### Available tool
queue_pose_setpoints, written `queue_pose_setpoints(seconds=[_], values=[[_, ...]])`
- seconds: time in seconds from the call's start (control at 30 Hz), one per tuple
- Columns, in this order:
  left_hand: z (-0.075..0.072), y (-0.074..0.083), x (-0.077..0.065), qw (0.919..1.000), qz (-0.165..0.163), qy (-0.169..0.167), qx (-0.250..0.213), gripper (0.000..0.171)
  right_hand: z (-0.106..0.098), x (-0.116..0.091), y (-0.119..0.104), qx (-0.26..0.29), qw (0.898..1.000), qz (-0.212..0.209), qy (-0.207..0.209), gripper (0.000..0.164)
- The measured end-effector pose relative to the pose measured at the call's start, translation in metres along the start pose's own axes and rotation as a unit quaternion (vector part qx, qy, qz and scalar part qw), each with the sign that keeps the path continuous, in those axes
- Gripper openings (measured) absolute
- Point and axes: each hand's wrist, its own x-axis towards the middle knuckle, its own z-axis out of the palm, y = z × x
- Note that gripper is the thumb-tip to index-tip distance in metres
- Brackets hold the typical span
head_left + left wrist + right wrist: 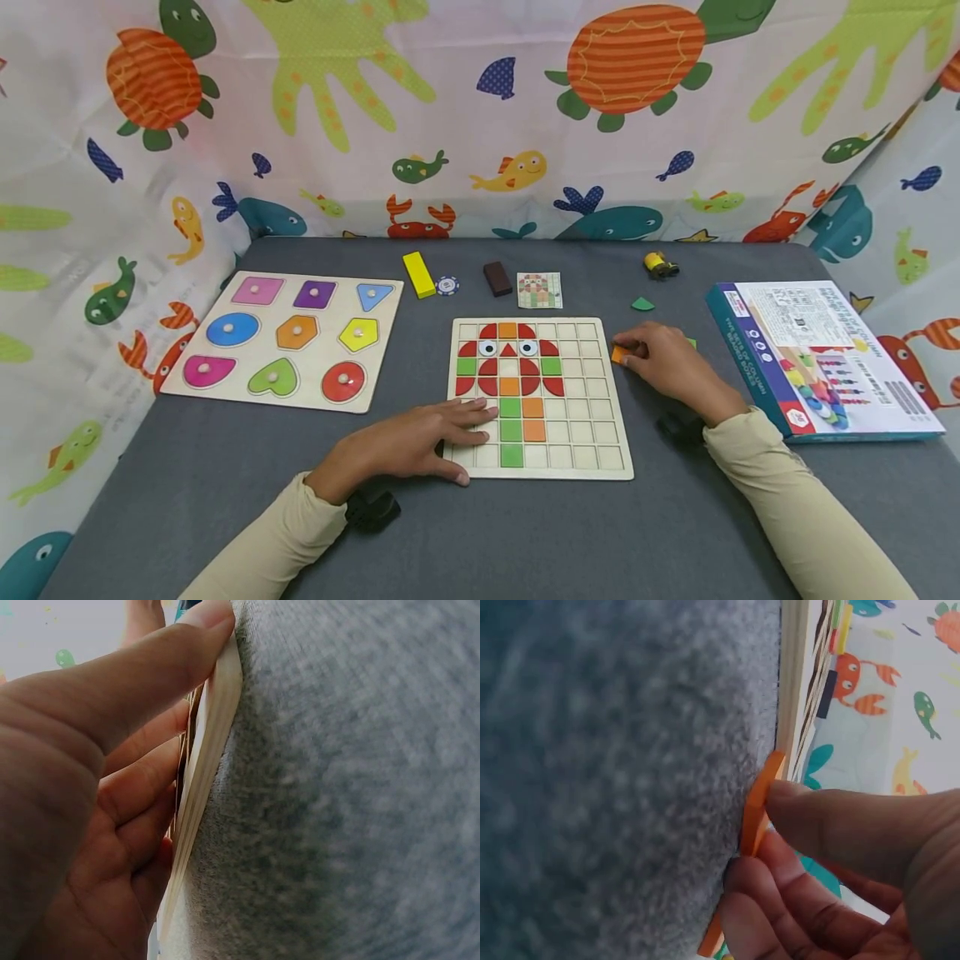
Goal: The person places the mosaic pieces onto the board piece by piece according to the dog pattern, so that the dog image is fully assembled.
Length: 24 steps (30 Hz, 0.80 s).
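Observation:
A wooden grid board (591, 457) lies on the grey table, with red, green and orange tiles forming a figure with two eye tiles. My left hand (415, 439) rests over the board's lower left corner, fingers stretched onto the grid; in the left wrist view its thumb (161, 671) lies along the edge. Just right of the board, my right hand (677, 367) pinches a small orange tile (619, 354). The right wrist view has this orange tile (761, 806) between thumb and fingers, close to the table. A second orange piece (712, 939) shows below the fingers, partly hidden.
A shape puzzle board (300, 287) lies at left. Behind the grid are a yellow block (419, 275), a poker chip (447, 286), a dark brown block (497, 279) and a pattern card (539, 290). Rightward are a green piece (642, 304), a yellow-black toy (661, 266) and a box (825, 358).

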Motion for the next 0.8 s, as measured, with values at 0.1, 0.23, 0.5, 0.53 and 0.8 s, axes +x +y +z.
queue_pose_setpoints(seconds=[0.1,0.23,0.5,0.53,0.8], values=[[0.000,0.000,0.000,1.0000,-0.003,-0.001,0.001,0.064,0.001,0.002,-0.003,-0.013,1.000,0.000,-0.007,0.027],[0.000,0.001,0.000,1.0000,-0.003,-0.001,0.004,0.064,0.000,0.000,-0.006,-0.012,1.000,0.006,-0.009,0.022],[0.001,-0.001,-0.001,1.0000,0.004,0.000,0.004,0.064,-0.003,-0.009,-0.016,0.025,0.999,-0.007,0.028,0.021],[0.001,-0.001,-0.001,1.0000,0.004,0.000,0.004,0.064,-0.003,-0.010,-0.020,0.032,0.999,-0.019,0.030,0.022],[0.000,0.000,-0.001,1.0000,0.003,0.000,0.003,0.065,0.005,-0.012,-0.043,0.078,0.991,-0.110,-0.014,0.020]])
